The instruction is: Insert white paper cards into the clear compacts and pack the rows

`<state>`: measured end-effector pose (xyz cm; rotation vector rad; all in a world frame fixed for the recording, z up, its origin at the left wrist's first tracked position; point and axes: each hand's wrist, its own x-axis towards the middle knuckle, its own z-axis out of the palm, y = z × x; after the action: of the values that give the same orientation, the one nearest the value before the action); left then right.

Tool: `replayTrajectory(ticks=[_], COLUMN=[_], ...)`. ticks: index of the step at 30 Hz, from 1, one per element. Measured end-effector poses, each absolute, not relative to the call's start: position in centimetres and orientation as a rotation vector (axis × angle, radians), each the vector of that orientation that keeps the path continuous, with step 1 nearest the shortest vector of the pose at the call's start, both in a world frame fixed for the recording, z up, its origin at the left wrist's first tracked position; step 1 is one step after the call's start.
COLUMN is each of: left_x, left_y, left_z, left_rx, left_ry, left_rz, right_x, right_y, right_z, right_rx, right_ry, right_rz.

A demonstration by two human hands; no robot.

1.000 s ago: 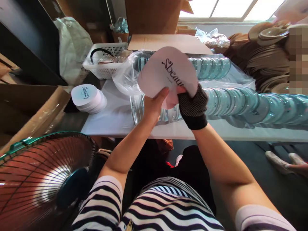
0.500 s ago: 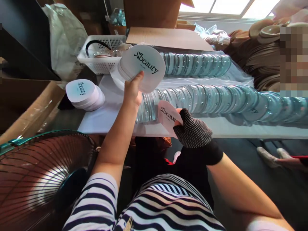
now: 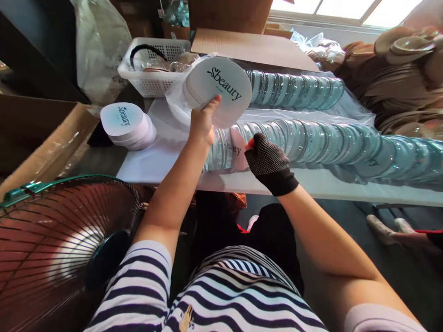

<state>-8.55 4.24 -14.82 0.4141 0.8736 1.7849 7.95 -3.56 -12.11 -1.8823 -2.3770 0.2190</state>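
My bare left hand (image 3: 205, 120) grips a stack of rounded white cards (image 3: 224, 103) printed "beauty", its thumb lying across the top one. Clear plastic film shows behind that stack. In my right hand (image 3: 265, 157), gloved in black dotted fabric with bare fingertips, a single pinkish card (image 3: 237, 150) is pinched by its edge. That card stands tilted among the clear round containers (image 3: 311, 143), which lie nested in a long row on the table; its lower edge is partly hidden. A second pile of printed white cards (image 3: 128, 124) sits on the table to the left.
Behind is another row of clear containers (image 3: 294, 90) in plastic. A white basket (image 3: 152, 85) and a cardboard box flap (image 3: 252, 48) are at the back. A fan (image 3: 69, 249) stands close at left, and brown round pieces (image 3: 401, 83) are heaped at right. Another person's feet (image 3: 387, 226) show below.
My right hand has moved forward and left, bringing its card in among the front row of containers. The left hand keeps its stack. The whole view has shifted slightly.
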Motion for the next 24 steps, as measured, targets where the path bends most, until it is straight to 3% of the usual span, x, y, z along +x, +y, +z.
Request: replayTrajectory(ticks=[11, 21, 24], left_x=[-9.4, -12.1, -12.2], left_y=[4.3, 6.8, 6.7], left_z=[-14.7, -17.6, -17.6], left_rx=[0.338, 0.222, 0.247], left_ry=[0.855, 0.913, 0.929], left_rz=[1.709, 1.594, 1.603], right_x=[6.7, 7.0, 7.5], right_y=[-3.2, -2.8, -2.3], right_z=[-12.2, -14.2, -14.1], right_rx=[-1.877, -1.884, -1.843], right_ry=[-2.754, -2.562, -2.392], right_rz=[0.150, 0.300, 0.841])
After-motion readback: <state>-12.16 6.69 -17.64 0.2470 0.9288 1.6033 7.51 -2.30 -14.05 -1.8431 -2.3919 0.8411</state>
